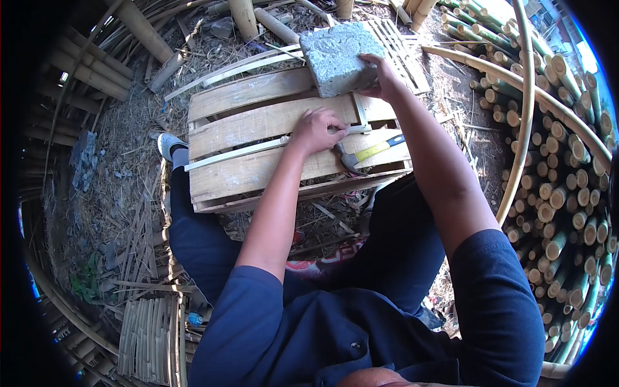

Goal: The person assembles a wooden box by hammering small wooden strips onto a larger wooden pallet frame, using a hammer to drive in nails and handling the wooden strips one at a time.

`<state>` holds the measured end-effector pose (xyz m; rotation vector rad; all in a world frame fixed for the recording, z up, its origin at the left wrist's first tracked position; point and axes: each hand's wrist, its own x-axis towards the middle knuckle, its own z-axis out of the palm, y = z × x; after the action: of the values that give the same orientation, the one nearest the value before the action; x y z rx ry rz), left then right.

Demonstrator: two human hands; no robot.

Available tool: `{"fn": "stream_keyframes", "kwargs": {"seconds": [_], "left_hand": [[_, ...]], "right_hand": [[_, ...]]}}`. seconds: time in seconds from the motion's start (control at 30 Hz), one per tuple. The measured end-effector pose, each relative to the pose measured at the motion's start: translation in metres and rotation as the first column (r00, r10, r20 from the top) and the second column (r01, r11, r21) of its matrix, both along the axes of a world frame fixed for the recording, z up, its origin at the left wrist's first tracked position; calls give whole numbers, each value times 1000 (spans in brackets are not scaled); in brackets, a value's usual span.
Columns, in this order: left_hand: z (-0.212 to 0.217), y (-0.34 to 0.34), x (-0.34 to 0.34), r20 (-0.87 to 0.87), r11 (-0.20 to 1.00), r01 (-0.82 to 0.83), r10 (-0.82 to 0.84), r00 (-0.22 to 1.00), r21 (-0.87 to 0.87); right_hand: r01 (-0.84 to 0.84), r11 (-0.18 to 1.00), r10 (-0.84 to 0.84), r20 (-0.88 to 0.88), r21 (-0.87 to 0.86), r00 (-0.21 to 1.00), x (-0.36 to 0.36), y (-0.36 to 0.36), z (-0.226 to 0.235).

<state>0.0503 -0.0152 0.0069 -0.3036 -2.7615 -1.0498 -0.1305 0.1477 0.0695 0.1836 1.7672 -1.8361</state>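
My right hand [385, 79] grips the near right side of a rough grey concrete block [340, 57], which sits at the far right of a slatted wooden crate [238, 134]. Across the crate's boards lies a long pale bamboo strip [238, 152]. The curled fingers of my left hand [314, 130] close on this strip toward its right end. A short strip [358, 108] meets it there at an angle. Just right of my left hand, a claw hammer [375, 150] with a yellow handle and dark head rests on the slats. Whatever my left fingertips cover is hidden.
Stacked cut bamboo poles [561, 206] fill the right side, with a long curved pole [525, 109] in front. Bundled strips [148, 338] lie at lower left. Thick bamboo posts [145, 29] stand at the back left. Shavings litter the ground around the crate.
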Motion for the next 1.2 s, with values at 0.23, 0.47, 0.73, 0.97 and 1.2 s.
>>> {"fn": "stream_keyframes", "kwargs": {"seconds": [0.23, 0.47, 0.73, 0.97, 1.2], "left_hand": [[-10, -3, -11, 4, 979, -64, 64, 998, 191], [-27, -6, -20, -129, 914, -279, 327, 936, 296], [-28, 12, -28, -240, 796, -599, 601, 762, 92], [-14, 25, -16, -224, 730, -668, 633, 741, -146], [-17, 27, -32, 94, 615, -690, 768, 633, -382]], "right_hand": [[-76, 689, 285, -173, 721, 943, 3, 35, 22], [-373, -53, 892, 212, 926, 399, 46, 88, 52], [-46, 111, 986, -105, 993, 126, 82, 150, -7], [-193, 120, 937, -47, 974, 346, 140, 162, 66], [8, 240, 747, -190, 971, 637, 168, 165, 74]]}}
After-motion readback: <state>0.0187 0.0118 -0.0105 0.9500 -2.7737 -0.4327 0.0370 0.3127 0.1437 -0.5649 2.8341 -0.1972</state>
